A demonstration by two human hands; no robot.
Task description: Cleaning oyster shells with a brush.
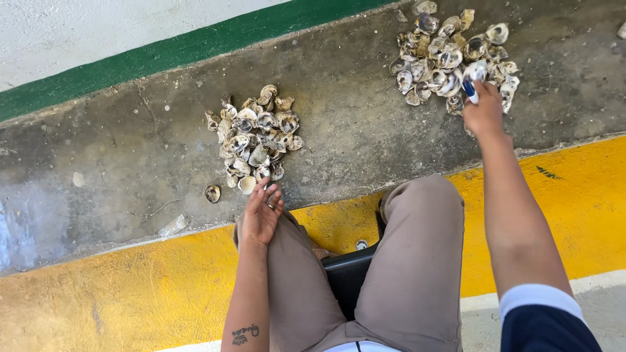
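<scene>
My right hand [484, 112] reaches out to the near edge of the right pile of oyster shells [443, 52] on the concrete floor. It grips a small tool with a blue handle [469, 90] and touches a shell there. My left hand [262, 212] rests on my left knee with fingers apart and nothing in it. It lies just below the left pile of oyster shells [254, 137]. A single loose shell [212, 193] sits to the left of that hand.
I sit on a dark low seat [349, 274], knees apart in tan trousers. A yellow painted band [117, 287] runs under my legs, a green stripe [182, 45] and white wall lie beyond the grey concrete [365, 130]. A scrap of clear plastic [173, 226] lies nearby.
</scene>
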